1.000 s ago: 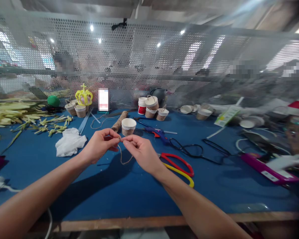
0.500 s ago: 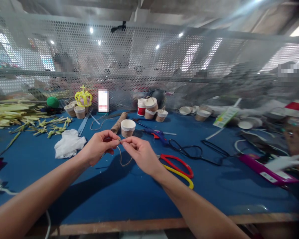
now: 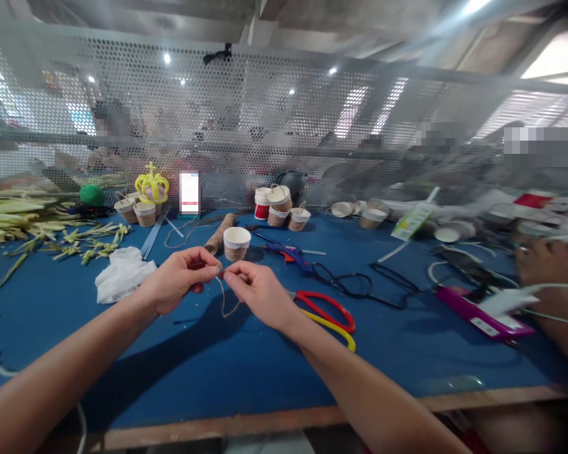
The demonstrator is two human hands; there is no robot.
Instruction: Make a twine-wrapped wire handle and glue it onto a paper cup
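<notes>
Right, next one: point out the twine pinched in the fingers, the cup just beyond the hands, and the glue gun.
Twine [image 3: 223, 302]: head view, on its hanging loop.
Cup [image 3: 237, 246]: head view, on its front wall.
Glue gun [image 3: 300, 260]: head view, on its blue body.

L + R forearms [image 3: 76, 359] bare, wrists [image 3: 152, 297] too

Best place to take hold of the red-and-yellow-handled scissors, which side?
Probably the scissors' red loop, coming from the right: that end lies uncovered and its wide opening suits fingers, while the right grip hides most of the blades.
</notes>
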